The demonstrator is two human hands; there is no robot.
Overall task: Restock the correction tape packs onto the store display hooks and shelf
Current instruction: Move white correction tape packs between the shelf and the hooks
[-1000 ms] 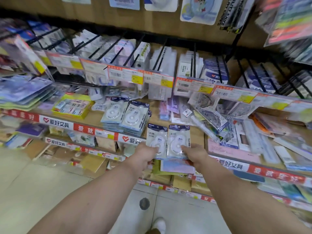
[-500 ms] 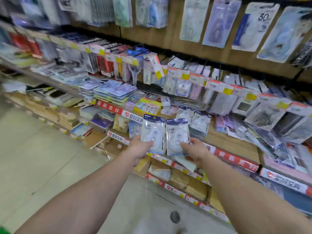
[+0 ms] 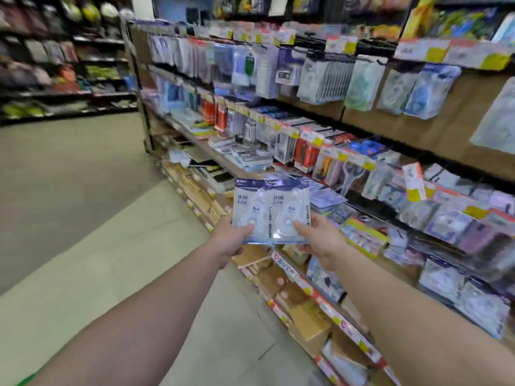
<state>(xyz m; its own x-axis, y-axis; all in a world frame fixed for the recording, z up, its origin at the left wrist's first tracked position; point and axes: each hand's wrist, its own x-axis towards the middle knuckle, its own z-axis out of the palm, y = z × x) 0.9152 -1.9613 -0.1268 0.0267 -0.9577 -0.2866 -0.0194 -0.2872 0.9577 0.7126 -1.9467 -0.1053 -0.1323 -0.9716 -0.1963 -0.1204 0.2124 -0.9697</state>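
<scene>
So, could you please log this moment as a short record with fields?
setting: store aisle, shelving on the right
left hand: grips left pack at its lower edge
right hand: grips right pack at its lower edge
packs: upright, side by side, edges meeting or overlapping
placement: neither pack on a hook or shelf yet

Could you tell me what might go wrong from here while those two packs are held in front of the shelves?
1. Each hand, left hand and right hand, pinches only the bottom edge of the two clear blue-topped correction tape packs; they overlap, so one could slide free.
2. The crowded hanging blister packs on the upper hooks could be knocked off during hanging.
</scene>
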